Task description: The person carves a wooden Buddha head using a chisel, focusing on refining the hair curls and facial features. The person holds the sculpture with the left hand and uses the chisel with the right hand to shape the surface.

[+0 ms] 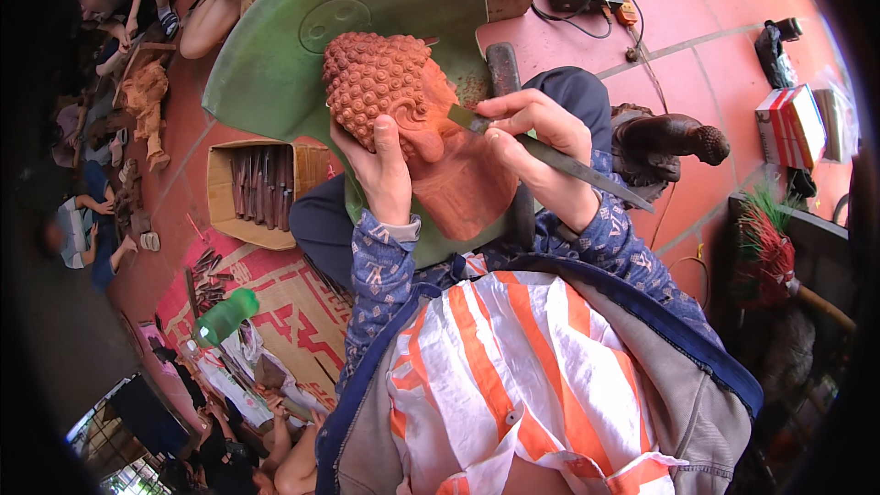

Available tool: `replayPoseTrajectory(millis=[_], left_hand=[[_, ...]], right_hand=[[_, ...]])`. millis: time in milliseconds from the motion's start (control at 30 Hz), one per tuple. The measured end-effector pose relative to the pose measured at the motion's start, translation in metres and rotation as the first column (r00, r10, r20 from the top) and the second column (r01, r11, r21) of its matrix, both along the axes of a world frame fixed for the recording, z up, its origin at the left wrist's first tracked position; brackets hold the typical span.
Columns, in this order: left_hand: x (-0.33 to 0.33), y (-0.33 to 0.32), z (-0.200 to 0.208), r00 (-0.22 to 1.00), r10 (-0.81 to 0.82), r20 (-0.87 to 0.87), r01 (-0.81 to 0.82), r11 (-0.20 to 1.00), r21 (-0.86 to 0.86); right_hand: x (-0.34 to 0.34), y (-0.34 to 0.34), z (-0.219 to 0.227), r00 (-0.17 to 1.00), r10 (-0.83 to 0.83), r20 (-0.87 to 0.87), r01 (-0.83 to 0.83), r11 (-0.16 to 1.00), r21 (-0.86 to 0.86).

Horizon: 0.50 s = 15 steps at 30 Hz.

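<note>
A reddish-brown carved wooden head with a knobbly curled top lies against a green plastic seat on my lap. My left hand grips it from below, thumb up along its side near the carved ear. My right hand is closed around a long metal chisel. The chisel's tip touches the carving just right of the ear, and its handle end sticks out to the lower right.
A cardboard box of carving tools sits on the floor to my left. A dark carved figure lies to my right, with a red-and-white box beyond. Other people sit at the far left with another carving. A green bottle lies on a patterned mat.
</note>
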<state>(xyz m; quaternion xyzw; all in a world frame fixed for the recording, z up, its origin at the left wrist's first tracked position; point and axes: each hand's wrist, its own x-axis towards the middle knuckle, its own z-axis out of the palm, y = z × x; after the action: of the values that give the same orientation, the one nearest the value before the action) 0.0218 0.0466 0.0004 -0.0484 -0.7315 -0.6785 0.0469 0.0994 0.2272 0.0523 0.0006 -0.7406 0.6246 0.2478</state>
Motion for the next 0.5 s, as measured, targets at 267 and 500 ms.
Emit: replayPoseTrajectory(millis=[267, 500], left_hand=[[-0.006, -0.004, 0.006, 0.994, -0.063, 0.088, 0.049, 0.988, 0.149], [0.008, -0.006, 0.018, 0.982, -0.157, 0.105, 0.154, 0.987, 0.035]], right_hand=[[-0.033, -0.001, -0.006, 0.986, 0.092, 0.137, -0.038, 0.934, -0.355], [-0.032, -0.012, -0.011, 0.995, 0.061, 0.085, -0.031, 0.948, -0.317]])
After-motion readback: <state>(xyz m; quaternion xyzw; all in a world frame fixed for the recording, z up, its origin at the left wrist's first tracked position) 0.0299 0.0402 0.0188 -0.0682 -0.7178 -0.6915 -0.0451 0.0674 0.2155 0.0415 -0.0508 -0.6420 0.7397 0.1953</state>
